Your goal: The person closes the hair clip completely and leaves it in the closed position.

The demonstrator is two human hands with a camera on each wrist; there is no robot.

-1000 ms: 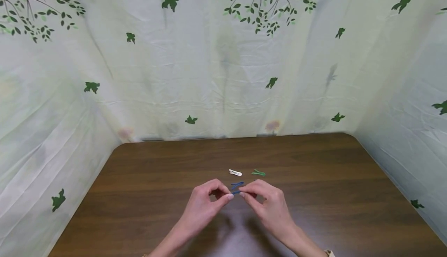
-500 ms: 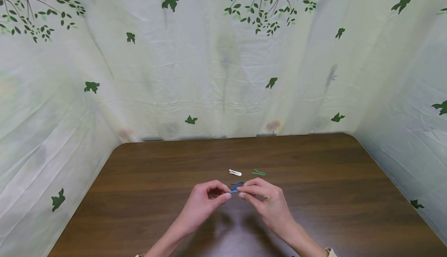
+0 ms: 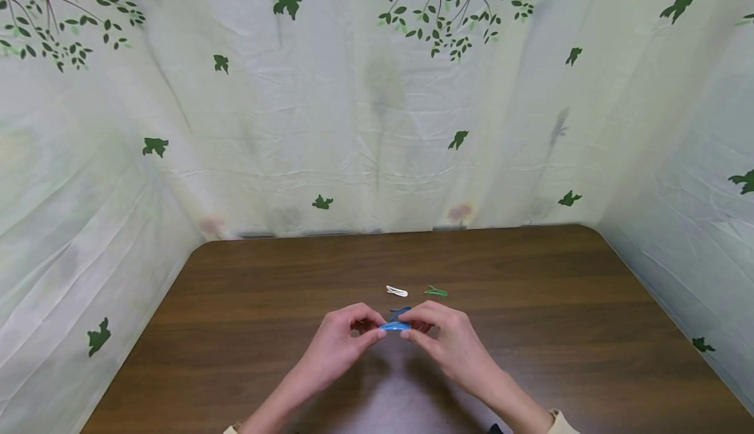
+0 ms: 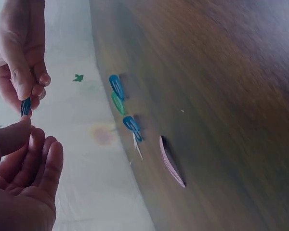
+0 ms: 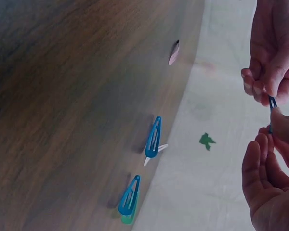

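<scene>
I am pinching the blue hair clip [image 3: 395, 326] at its ends, left hand [image 3: 343, 340] and right hand [image 3: 450, 337] facing, above the table [image 3: 283, 283]. Risk: uneven pressure could be springing it loose.

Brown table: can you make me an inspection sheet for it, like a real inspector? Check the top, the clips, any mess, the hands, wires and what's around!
Surface: brown table with wood grain; a pale shine between the forearms.
Clip in work: blue clip, held up off the table.
Other clips: two more blue clips, a white clip and a green clip, all on the table.
Clutter: narrow pink item on the table; too unclear to name.
Hands: left hand and right hand both pinch the held clip.
Cables: nothing seen.
Surroundings: pale cloth with green prints, behind and at both sides.
</scene>
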